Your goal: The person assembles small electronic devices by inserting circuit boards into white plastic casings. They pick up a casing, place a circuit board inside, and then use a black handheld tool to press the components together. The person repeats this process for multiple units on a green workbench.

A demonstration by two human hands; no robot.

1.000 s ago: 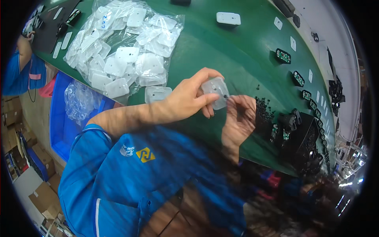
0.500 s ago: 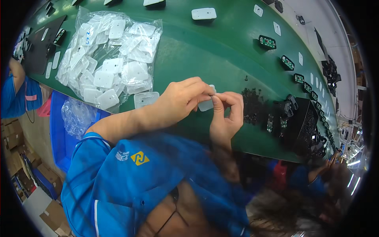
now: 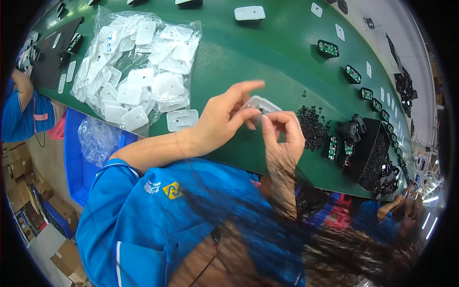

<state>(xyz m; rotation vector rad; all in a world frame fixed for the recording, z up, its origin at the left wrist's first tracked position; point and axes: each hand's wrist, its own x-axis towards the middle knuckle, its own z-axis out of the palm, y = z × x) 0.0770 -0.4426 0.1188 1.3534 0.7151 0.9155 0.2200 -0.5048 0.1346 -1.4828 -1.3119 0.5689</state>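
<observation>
My left hand (image 3: pixel 221 118) grips a white plastic cover (image 3: pixel 264 102) between thumb and lower fingers, its index finger lifted and pointing right. The cover is tilted, and its lower part is hidden behind the fingers. Close against the cover's near side, my right hand (image 3: pixel 286 134) is closed in a pinch of thumb and index finger. Whatever lies in that pinch is too small to make out. To the right of this hand lies a heap of small black parts (image 3: pixel 313 128). Another white cover (image 3: pixel 182 120) lies flat beside my left wrist.
A clear plastic bag (image 3: pixel 195 48) full of white covers lies at the left on the green table (image 3: pixel 224 62). Black housings with green circuit boards (image 3: pixel 328 48) line the far right. A black box (image 3: pixel 368 153) stands at right, and a blue bin (image 3: pixel 71 162) below the table's left edge.
The white cover has tilted up and shows more between my hands. My left index finger has lifted away from the pinch. The whole view has shifted slightly.
</observation>
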